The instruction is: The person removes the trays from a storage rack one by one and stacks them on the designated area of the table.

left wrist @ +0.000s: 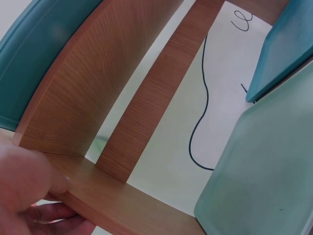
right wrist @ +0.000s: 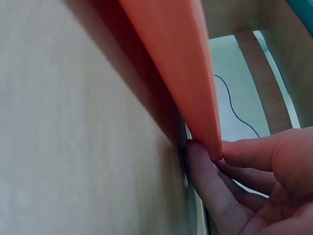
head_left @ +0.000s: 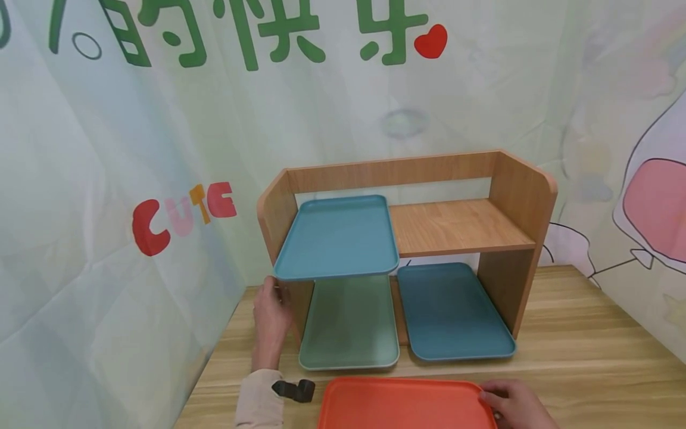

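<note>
My right hand [head_left: 517,405] pinches the right edge of a red-orange tray [head_left: 407,405], which is partly cut off at the bottom of the head view. In the right wrist view the thumb and fingers lie on either side of that tray's rim [right wrist: 188,73]. My left hand [head_left: 272,316] grips the left side panel of a wooden two-tier shelf [head_left: 450,223]. The left wrist view shows the thumb on one face of the panel [left wrist: 132,198] and fingers on the other. A light blue tray [head_left: 343,238] lies on the upper tier, overhanging its front.
Below stand a green tray [head_left: 351,328] on the left and a darker blue tray [head_left: 452,313] on the right, both jutting out in front. The shelf stands on a wood-grain table [head_left: 589,333]. A printed cloth [head_left: 332,113] hangs behind and beside it.
</note>
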`<state>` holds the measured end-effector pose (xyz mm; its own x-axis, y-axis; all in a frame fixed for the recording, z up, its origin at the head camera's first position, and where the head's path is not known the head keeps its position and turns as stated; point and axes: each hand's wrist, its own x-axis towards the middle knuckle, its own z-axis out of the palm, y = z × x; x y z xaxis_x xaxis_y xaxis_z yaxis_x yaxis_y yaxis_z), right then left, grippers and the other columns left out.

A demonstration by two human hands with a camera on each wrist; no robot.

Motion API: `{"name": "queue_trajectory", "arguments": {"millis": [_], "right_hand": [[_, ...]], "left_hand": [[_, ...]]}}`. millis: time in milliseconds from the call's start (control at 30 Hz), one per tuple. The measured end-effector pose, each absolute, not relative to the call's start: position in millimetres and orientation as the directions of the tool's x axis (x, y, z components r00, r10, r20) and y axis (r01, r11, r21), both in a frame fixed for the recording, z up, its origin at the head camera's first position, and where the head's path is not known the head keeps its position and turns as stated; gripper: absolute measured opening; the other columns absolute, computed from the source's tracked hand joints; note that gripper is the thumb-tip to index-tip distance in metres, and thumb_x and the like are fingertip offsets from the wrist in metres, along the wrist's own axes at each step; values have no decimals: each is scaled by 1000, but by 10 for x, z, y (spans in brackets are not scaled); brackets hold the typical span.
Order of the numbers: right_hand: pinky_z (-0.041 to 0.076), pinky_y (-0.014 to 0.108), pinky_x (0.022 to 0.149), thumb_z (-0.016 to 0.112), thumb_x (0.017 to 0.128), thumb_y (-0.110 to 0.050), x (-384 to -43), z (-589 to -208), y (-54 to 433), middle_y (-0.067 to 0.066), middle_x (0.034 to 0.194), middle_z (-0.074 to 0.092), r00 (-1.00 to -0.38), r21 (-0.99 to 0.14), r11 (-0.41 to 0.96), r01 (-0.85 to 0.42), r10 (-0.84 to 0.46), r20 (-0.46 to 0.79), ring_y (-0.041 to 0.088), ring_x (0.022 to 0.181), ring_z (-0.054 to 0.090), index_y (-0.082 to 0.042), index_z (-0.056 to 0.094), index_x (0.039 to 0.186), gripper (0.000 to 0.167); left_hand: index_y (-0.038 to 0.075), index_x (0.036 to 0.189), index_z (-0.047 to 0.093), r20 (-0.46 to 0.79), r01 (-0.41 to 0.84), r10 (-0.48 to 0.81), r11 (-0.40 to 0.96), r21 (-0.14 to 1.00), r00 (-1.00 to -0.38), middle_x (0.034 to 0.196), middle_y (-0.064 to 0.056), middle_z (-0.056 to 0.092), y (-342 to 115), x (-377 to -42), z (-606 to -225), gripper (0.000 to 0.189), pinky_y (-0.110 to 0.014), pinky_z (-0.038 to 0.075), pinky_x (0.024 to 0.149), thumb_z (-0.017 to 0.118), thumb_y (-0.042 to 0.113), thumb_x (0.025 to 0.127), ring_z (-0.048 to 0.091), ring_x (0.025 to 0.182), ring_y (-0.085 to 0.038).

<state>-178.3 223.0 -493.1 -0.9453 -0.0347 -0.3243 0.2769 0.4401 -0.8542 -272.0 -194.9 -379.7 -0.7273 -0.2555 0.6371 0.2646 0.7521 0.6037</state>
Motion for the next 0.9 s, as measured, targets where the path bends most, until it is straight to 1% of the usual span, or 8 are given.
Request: {"name": "queue_trajectory", "arguments": {"millis": [200,400,667,900], "right_hand": [[57,36,67,63,89,-5,-1821,-4902,2173,9,89,68,-943,-795,532,291,21,-331,18,71,61,4,68,106,20],[54,34,64,64,87,-2,-1856,-4906,2165,5,83,66,-950,-756,599,264,25,-312,17,69,58,2,68,99,13],[54,32,60,63,87,0,-1857,-4915,2144,4,79,63,-947,-767,576,283,38,-320,17,65,58,0,66,95,8],[55,33,59,63,87,1,-1827,-4902,2137,5,78,61,-950,-786,550,282,46,-308,18,62,58,0,64,94,8]], "left_hand": [[-5,98,53,646,273,-251,754,597,-721,88,-23,59,-1943,-2716,-3793,6,-45,48,65,51,1,95,58,79,-35],[-5,97,53,650,276,-248,756,594,-719,87,-22,60,-1948,-2716,-3786,6,-43,48,64,51,0,95,58,79,-35],[-5,97,54,655,278,-250,757,592,-713,86,-23,60,-1938,-2712,-3785,6,-43,47,63,52,1,94,58,77,-35],[-5,97,54,655,278,-247,759,589,-714,85,-22,59,-1943,-2719,-3789,6,-39,46,61,52,0,94,58,76,-34]]}}
